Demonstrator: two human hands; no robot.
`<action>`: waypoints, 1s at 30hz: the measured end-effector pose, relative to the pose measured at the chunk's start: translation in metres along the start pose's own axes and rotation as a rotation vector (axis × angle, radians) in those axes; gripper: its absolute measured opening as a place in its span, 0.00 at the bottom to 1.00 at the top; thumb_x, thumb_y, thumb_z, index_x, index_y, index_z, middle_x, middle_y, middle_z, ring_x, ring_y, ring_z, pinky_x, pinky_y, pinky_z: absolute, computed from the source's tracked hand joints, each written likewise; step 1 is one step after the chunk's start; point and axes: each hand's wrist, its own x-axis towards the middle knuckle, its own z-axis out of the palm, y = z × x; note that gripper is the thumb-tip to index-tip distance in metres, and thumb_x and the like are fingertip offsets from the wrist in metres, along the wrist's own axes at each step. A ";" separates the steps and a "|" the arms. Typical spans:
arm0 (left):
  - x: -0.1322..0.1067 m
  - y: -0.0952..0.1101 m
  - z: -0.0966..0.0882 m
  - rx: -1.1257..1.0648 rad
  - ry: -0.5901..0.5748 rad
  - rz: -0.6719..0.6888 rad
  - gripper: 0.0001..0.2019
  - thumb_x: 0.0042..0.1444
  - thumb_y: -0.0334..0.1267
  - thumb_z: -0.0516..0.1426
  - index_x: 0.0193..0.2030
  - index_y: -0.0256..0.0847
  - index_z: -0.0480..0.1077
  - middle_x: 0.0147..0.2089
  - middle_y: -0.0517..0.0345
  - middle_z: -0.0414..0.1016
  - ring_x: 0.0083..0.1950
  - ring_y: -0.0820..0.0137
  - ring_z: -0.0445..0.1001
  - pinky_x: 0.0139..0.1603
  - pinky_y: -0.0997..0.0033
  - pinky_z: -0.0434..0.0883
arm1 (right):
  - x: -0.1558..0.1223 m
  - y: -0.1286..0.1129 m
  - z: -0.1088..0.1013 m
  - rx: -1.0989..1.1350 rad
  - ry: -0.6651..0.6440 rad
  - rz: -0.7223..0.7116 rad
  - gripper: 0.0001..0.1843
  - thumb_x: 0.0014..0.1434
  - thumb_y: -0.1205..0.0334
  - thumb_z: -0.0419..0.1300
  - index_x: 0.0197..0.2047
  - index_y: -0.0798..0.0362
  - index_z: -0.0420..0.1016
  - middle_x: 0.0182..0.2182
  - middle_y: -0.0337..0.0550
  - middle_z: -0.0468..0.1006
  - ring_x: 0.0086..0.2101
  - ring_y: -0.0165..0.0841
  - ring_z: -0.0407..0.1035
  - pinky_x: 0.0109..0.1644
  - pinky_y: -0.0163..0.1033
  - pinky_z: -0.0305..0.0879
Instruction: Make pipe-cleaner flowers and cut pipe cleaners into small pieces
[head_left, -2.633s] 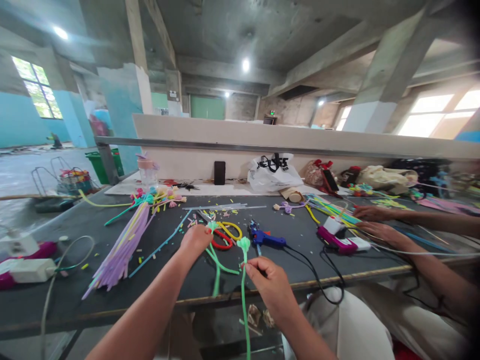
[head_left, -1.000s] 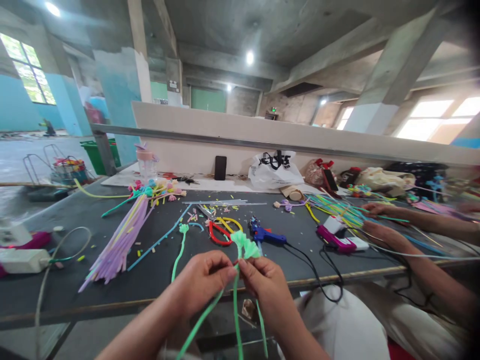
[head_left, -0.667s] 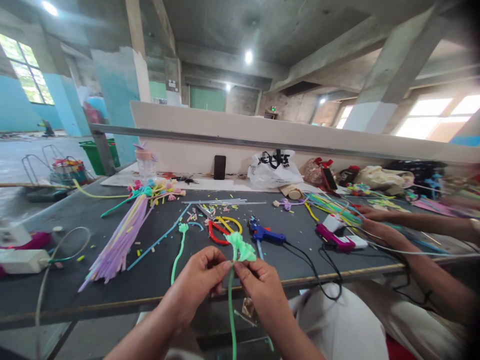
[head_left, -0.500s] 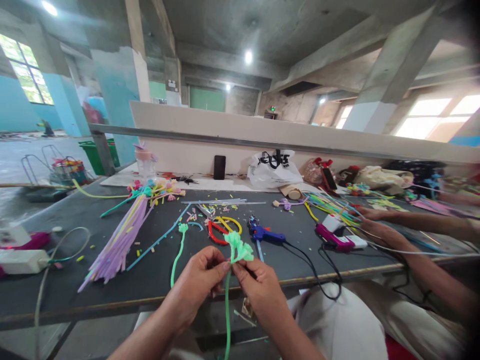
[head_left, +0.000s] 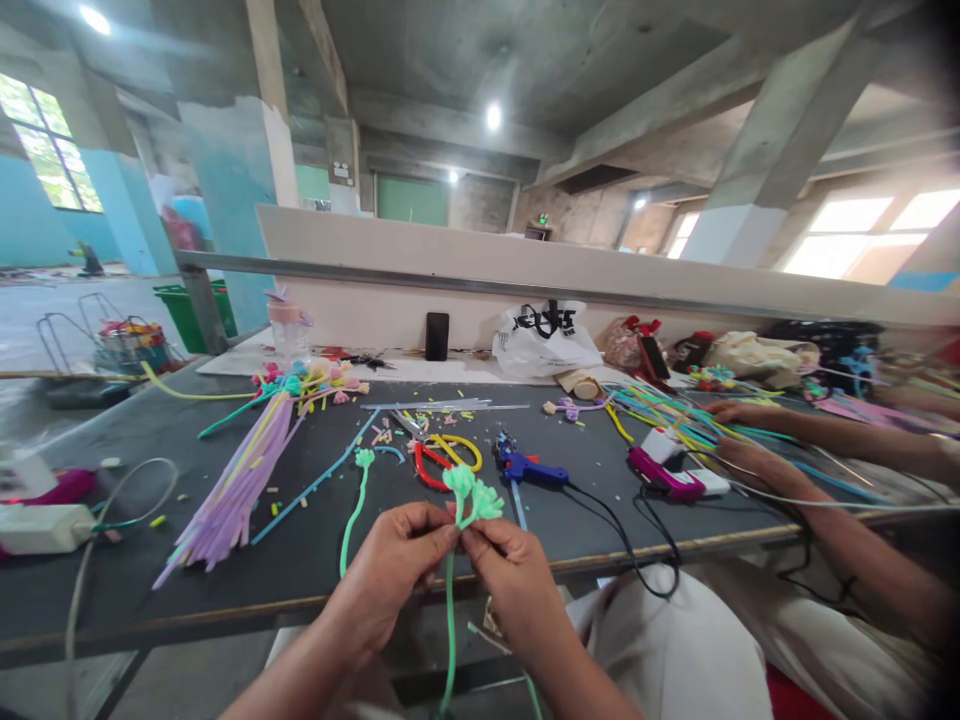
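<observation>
Both my hands meet over the near table edge, pinching green fuzzy stems [head_left: 450,610] just under their curled heads [head_left: 471,492]. My left hand [head_left: 394,565] grips from the left, fingers closed. My right hand [head_left: 504,575] grips from the right, fingers closed too. The stems hang down past the table edge. Another green stem with a curled head [head_left: 354,505] lies on the dark table [head_left: 112,600] left of my hands.
Red and yellow scissors [head_left: 439,458], a blue glue gun [head_left: 529,470] with black cord, and a bundle of lilac stems [head_left: 240,485] lie on the table. At the right a co-worker's hands [head_left: 750,455] rest by a pink glue gun [head_left: 667,478]. A white power strip [head_left: 41,525] sits at the left.
My left hand picked green stems off the table and brought them to the one in my right hand. Both hands now hold the stems together, heads side by side.
</observation>
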 end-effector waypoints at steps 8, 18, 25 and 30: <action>0.000 0.001 -0.001 -0.010 -0.035 0.010 0.13 0.44 0.45 0.60 0.29 0.35 0.70 0.17 0.69 0.55 0.18 0.82 0.47 0.19 0.78 0.44 | -0.003 0.000 -0.002 0.165 -0.041 0.057 0.15 0.51 0.53 0.59 0.36 0.53 0.80 0.14 0.36 0.67 0.19 0.29 0.60 0.27 0.34 0.60; -0.001 0.005 -0.004 0.054 -0.074 0.116 0.07 0.46 0.38 0.59 0.25 0.36 0.72 0.26 0.60 0.71 0.29 0.76 0.64 0.32 0.78 0.60 | -0.004 -0.002 -0.002 0.052 -0.070 -0.029 0.16 0.55 0.54 0.55 0.41 0.54 0.78 0.30 0.44 0.77 0.33 0.36 0.68 0.42 0.40 0.63; 0.000 0.002 -0.007 0.074 -0.080 0.169 0.08 0.48 0.38 0.58 0.24 0.36 0.70 0.26 0.60 0.70 0.30 0.74 0.65 0.35 0.75 0.61 | -0.003 -0.007 -0.003 -0.156 -0.067 -0.151 0.15 0.56 0.58 0.51 0.35 0.56 0.78 0.22 0.41 0.72 0.26 0.32 0.65 0.34 0.35 0.63; -0.003 0.001 -0.005 0.031 -0.063 0.129 0.10 0.48 0.41 0.58 0.26 0.36 0.68 0.22 0.64 0.64 0.23 0.79 0.56 0.25 0.78 0.56 | -0.006 -0.006 -0.001 -0.202 -0.045 -0.162 0.15 0.56 0.60 0.52 0.26 0.55 0.76 0.21 0.40 0.71 0.25 0.31 0.64 0.32 0.33 0.60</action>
